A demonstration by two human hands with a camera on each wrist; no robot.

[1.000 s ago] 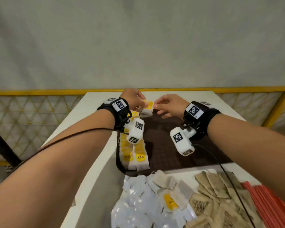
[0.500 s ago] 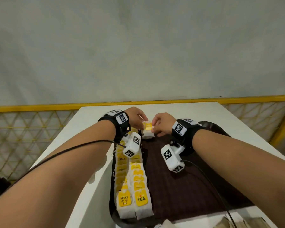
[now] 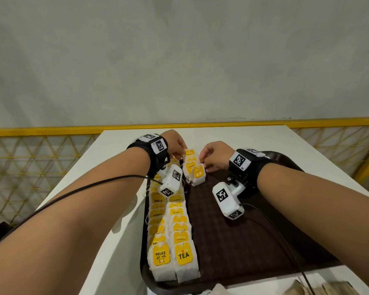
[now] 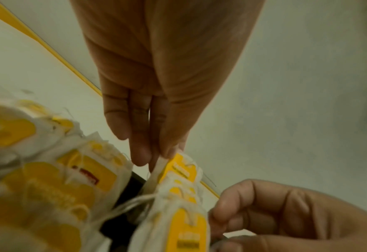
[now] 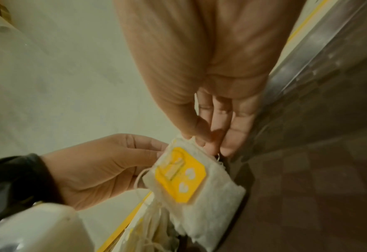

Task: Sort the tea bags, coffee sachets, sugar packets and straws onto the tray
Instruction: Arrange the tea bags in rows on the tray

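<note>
The tea-bag step is underway: both hands are starting a third row at the tray's (image 3: 303, 248) far end; the left hand (image 3: 176, 143) and right hand (image 3: 214, 155) are each pinching the stack of tea bags (image 3: 193, 170); next they likely need fanning toward the near rim; since half a second ago the stack is spreading longer.

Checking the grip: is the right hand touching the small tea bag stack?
Touching. Right wrist view shows the right hand pinching the tea bag stack's top corner.
</note>
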